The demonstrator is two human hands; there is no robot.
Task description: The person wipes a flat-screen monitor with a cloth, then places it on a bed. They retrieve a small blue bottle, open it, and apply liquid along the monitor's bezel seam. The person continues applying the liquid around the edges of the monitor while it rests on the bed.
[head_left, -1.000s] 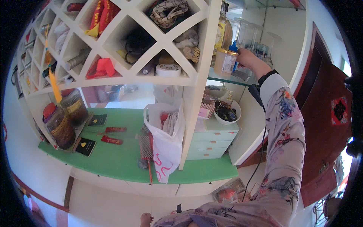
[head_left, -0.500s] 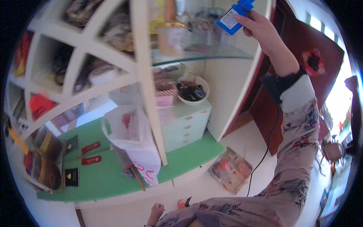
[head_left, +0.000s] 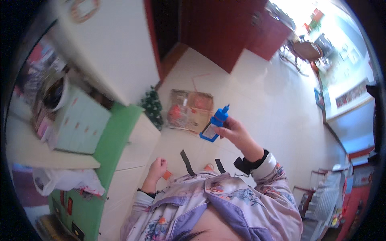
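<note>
In my right hand (head_left: 239,135) is a blue bottle (head_left: 216,123) with a pointed blue nozzle and a pale label. The thumb lies along its side and the fingers curl behind it, so part of the bottle is hidden. It tilts, nozzle up and to the right, above the floor in front of my body. My left hand (head_left: 157,168) hangs low near the cabinet's front, fingers curled in, with nothing visible in it.
A flat carton (head_left: 203,102) with red items in plastic lies on the floor ahead. To the left stands a cabinet with a green top (head_left: 120,120), holding a small drawer unit (head_left: 78,124) and a white plastic bag (head_left: 64,180). A dark red door (head_left: 213,32) stands beyond.
My right hand has brought the blue bottle down from beside the upper glass shelf to in front of my body. The view has turned right, away from the shelves. My left hand stays curled.
</note>
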